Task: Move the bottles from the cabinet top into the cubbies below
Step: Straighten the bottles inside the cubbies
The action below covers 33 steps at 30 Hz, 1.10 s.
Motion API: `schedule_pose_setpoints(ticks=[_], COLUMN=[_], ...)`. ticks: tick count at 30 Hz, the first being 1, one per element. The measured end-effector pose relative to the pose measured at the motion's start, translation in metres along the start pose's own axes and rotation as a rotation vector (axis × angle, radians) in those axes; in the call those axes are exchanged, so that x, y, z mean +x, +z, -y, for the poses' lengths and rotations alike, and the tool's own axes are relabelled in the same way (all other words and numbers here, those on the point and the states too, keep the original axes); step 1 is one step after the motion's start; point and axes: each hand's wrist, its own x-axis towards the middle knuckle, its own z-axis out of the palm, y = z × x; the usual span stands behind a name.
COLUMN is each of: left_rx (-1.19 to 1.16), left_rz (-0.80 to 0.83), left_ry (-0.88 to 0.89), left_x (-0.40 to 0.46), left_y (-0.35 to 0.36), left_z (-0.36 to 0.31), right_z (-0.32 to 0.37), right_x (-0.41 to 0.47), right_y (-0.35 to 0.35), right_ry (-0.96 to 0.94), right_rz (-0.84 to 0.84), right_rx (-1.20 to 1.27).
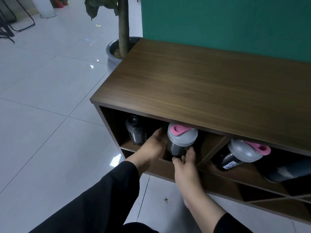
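A dark shaker bottle with a grey lid and pink flip cap [182, 137] stands upright at the mouth of the upper left cubby. My left hand [154, 146] lies against its left side and my right hand [184, 161] grips its lower body from the front. An all-black bottle [134, 130] stands deeper in the same cubby, to the left. In the cubby to the right, another grey-lidded shaker with a pink cap [239, 155] leans tilted, and a dark bottle [286, 170] lies beside it. The wooden cabinet top [202, 84] holds no bottles.
A potted plant in a grey pot [116, 49] stands at the cabinet's far left corner. A green wall panel [227, 22] rises behind the cabinet. Glossy white floor tiles [50, 98] spread to the left. Lower diagonal cubbies [262, 197] look dark.
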Motion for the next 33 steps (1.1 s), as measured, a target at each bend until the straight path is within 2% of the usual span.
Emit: schedule_pose_setpoints(ticks=[4, 17, 21, 23, 24, 25, 27, 28, 30, 33], left_rx=[0.000, 0.044, 0.058, 0.204, 0.370, 0.587, 0.925, 0.998, 0.988, 0.861], left_rz=[0.074, -0.014, 0.000, -0.058, -0.032, 0.065, 0.362, 0.492, 0.613, 0.588], left_ry=[0.024, 0.052, 0.000, -0.070, -0.083, -0.082, -0.081, -0.099, -0.145, -0.060], left_x=[0.002, -0.003, -0.006, -0.005, -0.008, -0.013, -0.028, -0.038, -0.055, -0.071], left_y=[0.015, 0.022, 0.019, 0.015, 0.012, 0.011, 0.017, 0.025, 0.047, 0.097], left_z=[0.007, 0.013, 0.016, 0.019, 0.018, 0.015, 0.005, -0.003, -0.017, -0.039], right_z=[0.000, -0.002, 0.006, 0.010, 0.009, 0.011, 0.010, 0.008, 0.010, 0.016], right_x=[0.018, 0.041, 0.031, 0.012, 0.001, -0.015, -0.041, -0.049, -0.055, -0.037], right_y=[-0.004, -0.013, -0.016, -0.024, -0.032, -0.041, -0.067, -0.083, -0.121, -0.184], right_ry=[-0.028, -0.022, 0.030, 0.062, 0.062, 0.049, 0.048, 0.049, 0.075, 0.162], right_rz=[-0.028, -0.022, 0.038, 0.119, 0.192, 0.294, 0.481, 0.521, 0.499, 0.338], right_rx=[-0.038, -0.119, -0.169, -0.231, -0.287, -0.377, -0.531, -0.585, -0.674, -0.694])
